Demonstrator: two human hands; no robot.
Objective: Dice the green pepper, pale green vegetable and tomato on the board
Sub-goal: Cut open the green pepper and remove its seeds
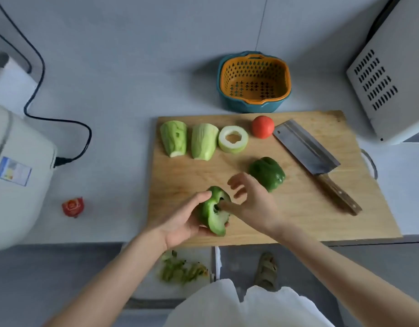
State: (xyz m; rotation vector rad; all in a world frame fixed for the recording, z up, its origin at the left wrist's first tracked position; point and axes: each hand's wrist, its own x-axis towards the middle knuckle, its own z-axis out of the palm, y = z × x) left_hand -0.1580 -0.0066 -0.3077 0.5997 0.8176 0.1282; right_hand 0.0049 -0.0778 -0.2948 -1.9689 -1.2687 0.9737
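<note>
My left hand (pixel 180 223) cups half a green pepper (pixel 212 212), cut side up, over the near edge of the wooden board (pixel 298 204). My right hand (pixel 253 201) has a finger poked into the pepper's hollow, the other fingers spread. The other pepper half (pixel 267 173) lies on the board just beyond my right hand. Three pieces of pale green vegetable (pixel 174 139) (pixel 203 141) (pixel 233 139) lie along the board's far edge, with a tomato (pixel 262 126) to their right. A cleaver (pixel 307 149) rests on the right part of the board.
An orange strainer in a teal bowl (pixel 254 82) stands behind the board. A tomato scrap (pixel 72 207) lies on the counter at left beside a white appliance (pixel 17 175) with a black cord. A bin with green scraps (pixel 182 270) sits below the counter. A grey appliance (pixel 390 79) stands at right.
</note>
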